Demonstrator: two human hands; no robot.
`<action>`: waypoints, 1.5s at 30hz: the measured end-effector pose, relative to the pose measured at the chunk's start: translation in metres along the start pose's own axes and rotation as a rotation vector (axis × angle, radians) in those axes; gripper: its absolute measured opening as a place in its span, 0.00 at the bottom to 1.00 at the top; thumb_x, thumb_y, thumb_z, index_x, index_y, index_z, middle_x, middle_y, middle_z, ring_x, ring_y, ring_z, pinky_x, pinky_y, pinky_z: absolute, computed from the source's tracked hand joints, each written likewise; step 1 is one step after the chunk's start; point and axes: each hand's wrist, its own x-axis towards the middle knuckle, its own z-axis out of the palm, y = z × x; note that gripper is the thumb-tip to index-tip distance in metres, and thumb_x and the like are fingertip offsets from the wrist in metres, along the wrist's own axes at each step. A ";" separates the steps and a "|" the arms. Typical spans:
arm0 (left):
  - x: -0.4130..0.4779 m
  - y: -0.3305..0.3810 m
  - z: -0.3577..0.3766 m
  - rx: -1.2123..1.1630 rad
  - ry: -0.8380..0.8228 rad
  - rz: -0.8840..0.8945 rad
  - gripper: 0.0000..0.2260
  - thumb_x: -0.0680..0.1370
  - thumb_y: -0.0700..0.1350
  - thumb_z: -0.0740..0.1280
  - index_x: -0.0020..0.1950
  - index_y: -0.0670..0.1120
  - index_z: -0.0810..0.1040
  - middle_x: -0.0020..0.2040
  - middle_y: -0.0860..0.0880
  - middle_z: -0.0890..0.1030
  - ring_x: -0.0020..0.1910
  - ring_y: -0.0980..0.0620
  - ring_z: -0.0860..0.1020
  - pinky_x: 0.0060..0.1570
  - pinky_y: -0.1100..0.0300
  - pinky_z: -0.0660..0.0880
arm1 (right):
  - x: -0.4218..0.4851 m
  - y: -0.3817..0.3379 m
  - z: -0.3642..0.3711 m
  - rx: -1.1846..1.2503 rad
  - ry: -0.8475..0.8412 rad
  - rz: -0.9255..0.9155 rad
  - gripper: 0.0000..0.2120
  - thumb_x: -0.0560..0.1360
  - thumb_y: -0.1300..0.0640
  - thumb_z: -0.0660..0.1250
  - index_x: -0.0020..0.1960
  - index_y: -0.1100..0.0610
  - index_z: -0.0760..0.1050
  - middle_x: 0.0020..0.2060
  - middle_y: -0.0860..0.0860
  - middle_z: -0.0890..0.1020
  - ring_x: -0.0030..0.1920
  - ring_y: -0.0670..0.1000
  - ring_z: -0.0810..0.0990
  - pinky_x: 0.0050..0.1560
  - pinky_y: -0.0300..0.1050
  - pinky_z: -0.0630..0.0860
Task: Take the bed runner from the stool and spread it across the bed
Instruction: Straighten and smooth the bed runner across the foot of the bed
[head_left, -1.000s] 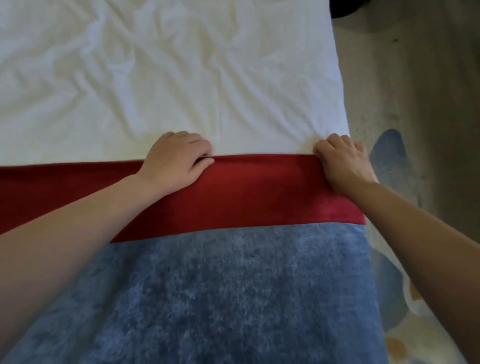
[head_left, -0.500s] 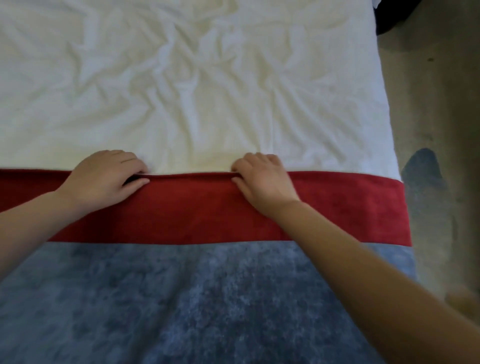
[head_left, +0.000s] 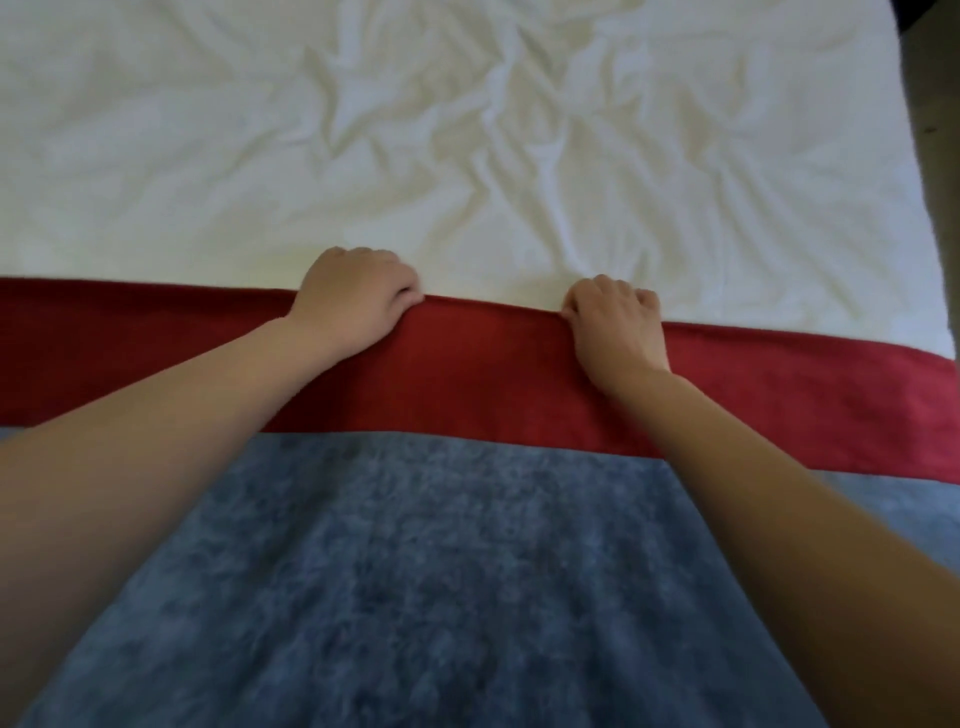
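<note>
The bed runner (head_left: 467, 545) lies flat across the near part of the bed, a mottled blue cloth with a wide red band along its far edge. Beyond it stretches the wrinkled white sheet of the bed (head_left: 467, 130). My left hand (head_left: 353, 299) grips the red band's far edge near the middle, fingers curled over the hem. My right hand (head_left: 615, 325) grips the same edge a little to the right, fingers also curled. Both forearms reach forward over the blue cloth. No stool is in view.
The bed's right edge runs down the right side of the view, with a strip of grey floor (head_left: 940, 156) beyond it. The runner continues past the left edge of the view.
My view and both hands have shifted left along the runner's far edge; my right hand has come away from the bed's right corner toward the middle. The red edge stays flat on the sheet.
</note>
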 end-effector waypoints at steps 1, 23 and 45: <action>0.000 -0.001 0.002 -0.012 -0.001 -0.018 0.10 0.79 0.52 0.60 0.49 0.50 0.80 0.47 0.48 0.80 0.49 0.44 0.78 0.46 0.54 0.67 | -0.001 -0.006 0.003 0.006 0.009 0.054 0.09 0.79 0.54 0.57 0.52 0.56 0.74 0.50 0.55 0.77 0.54 0.58 0.74 0.56 0.52 0.64; -0.063 -0.123 -0.016 -0.103 0.065 -0.045 0.09 0.77 0.52 0.65 0.50 0.48 0.75 0.48 0.48 0.79 0.50 0.44 0.76 0.48 0.53 0.67 | 0.025 -0.159 0.006 -0.020 0.024 -0.050 0.07 0.77 0.56 0.58 0.52 0.58 0.71 0.48 0.55 0.77 0.49 0.59 0.74 0.52 0.53 0.66; -0.146 -0.253 -0.054 0.144 0.065 -0.123 0.08 0.76 0.46 0.67 0.49 0.43 0.78 0.44 0.39 0.80 0.44 0.36 0.78 0.42 0.47 0.72 | 0.051 -0.256 0.023 0.004 0.013 -0.275 0.08 0.80 0.54 0.56 0.55 0.56 0.71 0.51 0.54 0.77 0.52 0.58 0.74 0.52 0.52 0.65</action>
